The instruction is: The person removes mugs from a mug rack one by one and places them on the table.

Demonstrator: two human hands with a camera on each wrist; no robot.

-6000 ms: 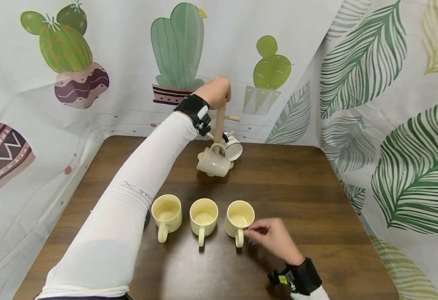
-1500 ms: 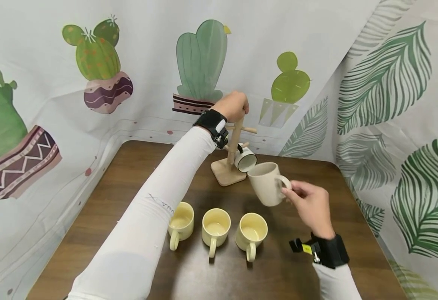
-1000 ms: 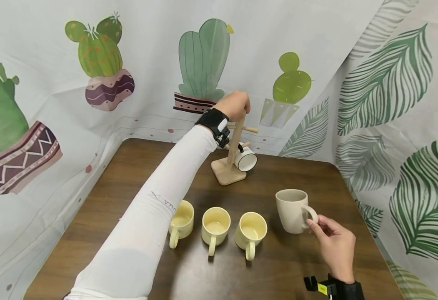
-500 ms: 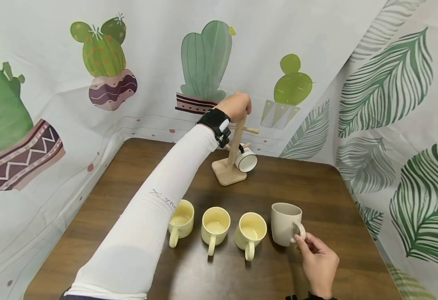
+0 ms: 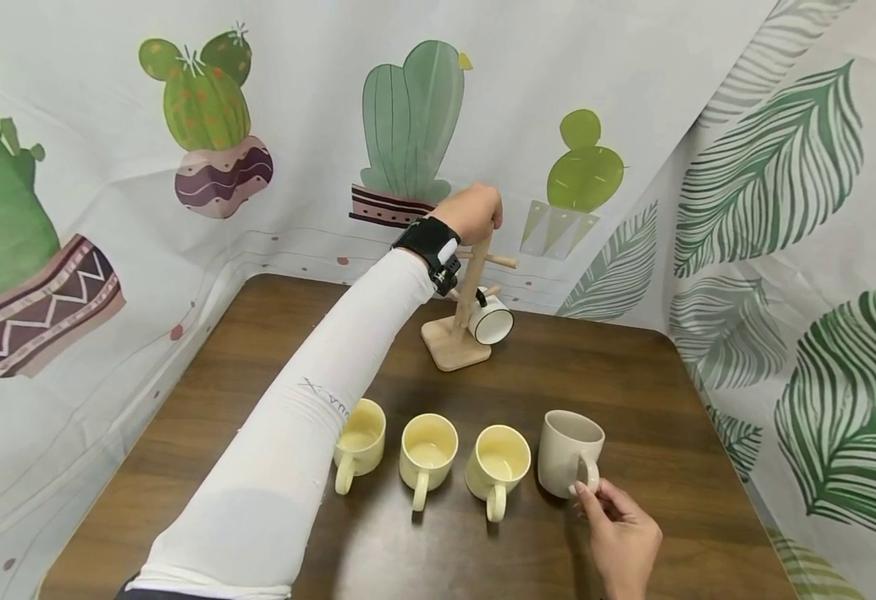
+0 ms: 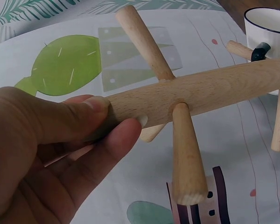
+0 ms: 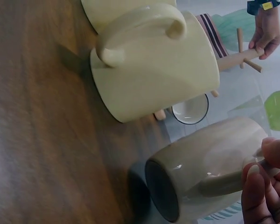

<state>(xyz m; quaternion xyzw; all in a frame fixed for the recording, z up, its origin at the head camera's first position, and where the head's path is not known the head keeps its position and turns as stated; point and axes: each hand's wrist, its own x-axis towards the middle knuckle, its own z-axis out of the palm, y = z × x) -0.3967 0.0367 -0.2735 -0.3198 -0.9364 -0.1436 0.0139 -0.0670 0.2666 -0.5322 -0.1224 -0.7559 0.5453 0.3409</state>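
At the back, my left hand [image 5: 473, 212] grips the top of the wooden mug tree's post; the left wrist view shows thumb and fingers around the end of the mug tree [image 6: 224, 88]. A white mug with a dark rim [image 5: 493, 322] hangs by its black handle from a lower peg. My right hand [image 5: 622, 537] pinches the handle of a beige mug [image 5: 561, 462] at the right end of a row of yellow mugs. In the right wrist view the beige mug [image 7: 205, 163] leans, its dark underside showing, close over the tabletop.
Three yellow mugs, the left one [image 5: 360, 450], the middle one [image 5: 428, 462] and the right one [image 5: 494, 471], stand upright on the brown table [image 5: 610, 367], handles toward me. My left sleeve [image 5: 287, 433] crosses over the table's left side. Behind hangs a patterned cloth [image 5: 295, 125].
The beige mug, earlier hanging on the mug tree, came away in my right hand, moved right, then lowered toward me beside the yellow mugs. My left hand kept its grip on the post.
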